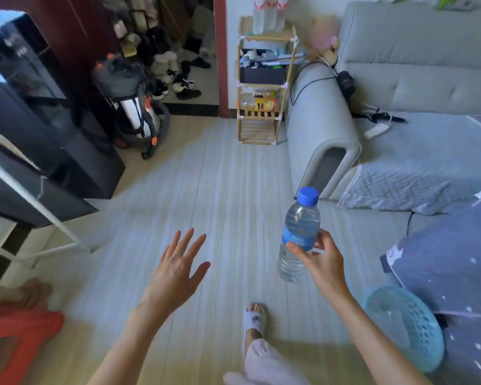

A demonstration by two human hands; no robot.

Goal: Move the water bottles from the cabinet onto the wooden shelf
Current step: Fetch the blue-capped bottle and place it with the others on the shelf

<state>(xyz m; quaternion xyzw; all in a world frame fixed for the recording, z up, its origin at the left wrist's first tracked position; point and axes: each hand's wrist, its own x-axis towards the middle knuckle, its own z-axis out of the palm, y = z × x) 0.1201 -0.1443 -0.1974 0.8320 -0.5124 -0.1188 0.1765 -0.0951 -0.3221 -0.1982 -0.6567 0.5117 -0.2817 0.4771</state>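
Right hand (321,262) grips a water bottle (299,234) upright, bound for the far wooden shelf (264,81); left hand (178,266) empty, fingers spread wide.

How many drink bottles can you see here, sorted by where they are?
In the right hand: 1, a blue-capped water bottle.
On top of the wooden shelf: 3, clear bottles with red-and-white labels, partly cut off by the frame.
On a lower tier of the shelf: 2, lying down, orange-labelled bottles.
Total: 6.
The left hand holds none.
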